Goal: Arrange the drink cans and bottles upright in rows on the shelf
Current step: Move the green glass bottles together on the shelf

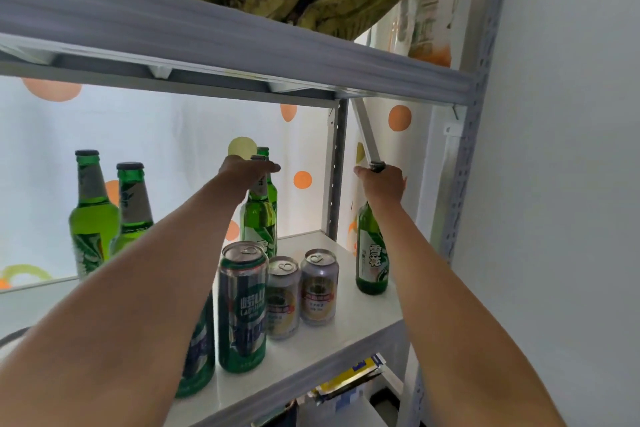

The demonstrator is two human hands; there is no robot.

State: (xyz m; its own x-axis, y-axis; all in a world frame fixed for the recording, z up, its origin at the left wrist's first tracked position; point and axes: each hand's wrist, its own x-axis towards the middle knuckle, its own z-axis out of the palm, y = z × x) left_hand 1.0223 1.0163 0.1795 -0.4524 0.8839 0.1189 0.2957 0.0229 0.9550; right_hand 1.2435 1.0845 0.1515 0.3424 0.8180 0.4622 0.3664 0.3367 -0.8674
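Head view: the right hand point(382, 184) grasps the neck of an upright green bottle point(372, 260) at the right of the frame, its fingers curled round the top, the bottle standing on the white shelf point(363, 315). The left hand point(247, 172) lies flat over the caps of two green bottles point(259, 218) at centre, fingers straight. Three cans point(282, 298) stand upright in the lower centre. Two more bottles point(107, 215) stand at the left.
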